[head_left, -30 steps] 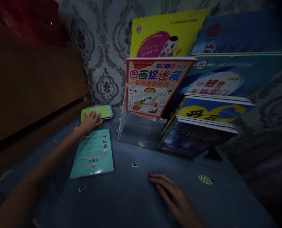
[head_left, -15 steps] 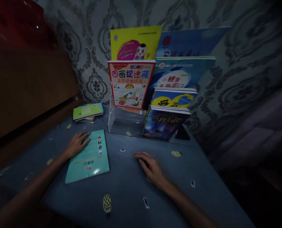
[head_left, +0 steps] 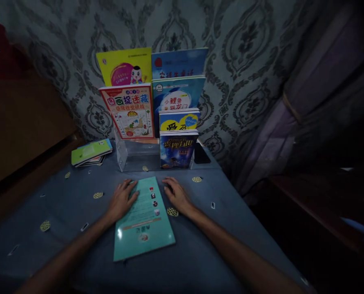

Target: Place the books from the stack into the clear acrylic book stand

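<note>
A teal book [head_left: 145, 218] lies flat on the cloth-covered table, its printing upside down from where I look. My left hand [head_left: 122, 199] rests over its upper left edge, fingers spread and thumb on the cover. Just off the book's upper right edge is my right hand [head_left: 178, 195], fingers loosely extended and holding nothing. Behind them stands a clear acrylic book rack [head_left: 135, 162]. Upright in it are a red-bordered picture book [head_left: 132, 114], a yellow book [head_left: 125, 65], two blue books behind one another on the right, and a dark blue book [head_left: 178, 150] in front.
Several small books [head_left: 91, 152] are stacked at the table's back left, near a brown wooden cabinet [head_left: 22, 126]. A black flat object [head_left: 202, 153] lies right of the rack. Patterned wallpaper rises behind, and a tied curtain [head_left: 280, 122] hangs at the right.
The teal book has slid right with my left hand, now sitting in front of the rack. My right hand has come close to its right edge. The view has turned right.
</note>
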